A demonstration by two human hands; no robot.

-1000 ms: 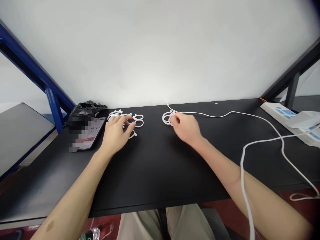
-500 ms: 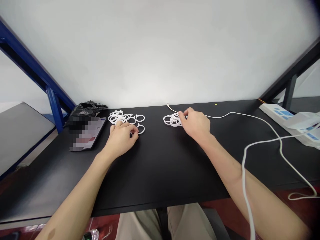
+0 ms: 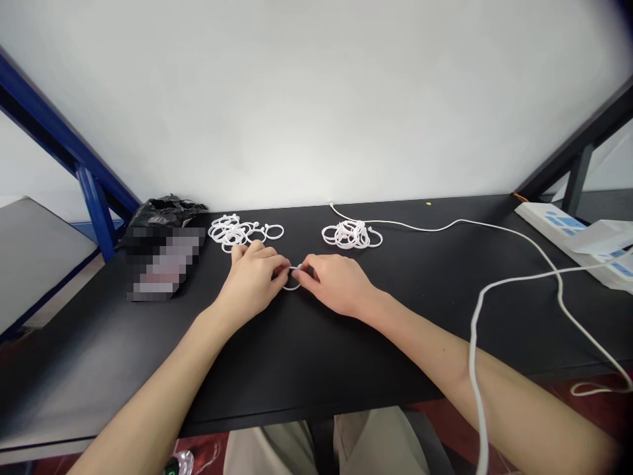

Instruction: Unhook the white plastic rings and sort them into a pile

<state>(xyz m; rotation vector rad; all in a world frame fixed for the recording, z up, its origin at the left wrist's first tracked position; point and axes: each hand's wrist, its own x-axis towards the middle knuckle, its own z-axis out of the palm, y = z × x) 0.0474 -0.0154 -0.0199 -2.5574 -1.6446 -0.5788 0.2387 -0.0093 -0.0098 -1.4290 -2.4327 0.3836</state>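
- Seemingly a workshop
- Black workbench (image 3: 321,356) across the middle
- Blue metal brace (image 3: 49,125) at upper left, dark brace (image 3: 568,149) at right
- 2 heaps of white rings (image 3: 352,235) near centre

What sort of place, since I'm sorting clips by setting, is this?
Probably a workbench in a small workshop or assembly area, though I can't be sure: there's a black tabletop, a blue beam slanting at its side, and white rings in two heaps.
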